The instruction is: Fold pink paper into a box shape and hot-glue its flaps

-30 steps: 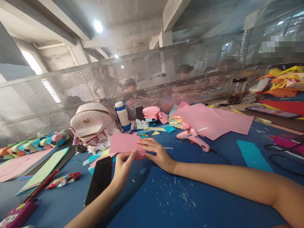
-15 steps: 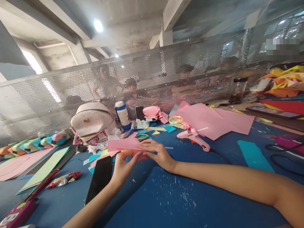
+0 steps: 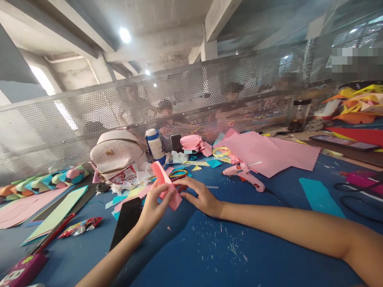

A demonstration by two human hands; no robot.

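A folded strip of pink paper stands tilted above the table in front of me, its long side running from upper left to lower right. My left hand grips it between thumb and fingers near its lower half. Just to the right, my right hand has its thumb and fingers apart and curved toward the paper. Its fingertips are at the paper's right edge; whether they touch it I cannot tell. Behind the hands lie scissors with looped handles, partly hidden. A black phone lies under my left wrist.
A pink glue gun lies to the right, near large pink sheets. A pale backpack and white-blue bottle stand at the back before a perforated metal screen. Blue paper lies right; green sheets left.
The pink paper has turned from lying crosswise to a steep slant, its fold now visible. My right hand's fingers have come off it and spread slightly; my left hand keeps its hold.
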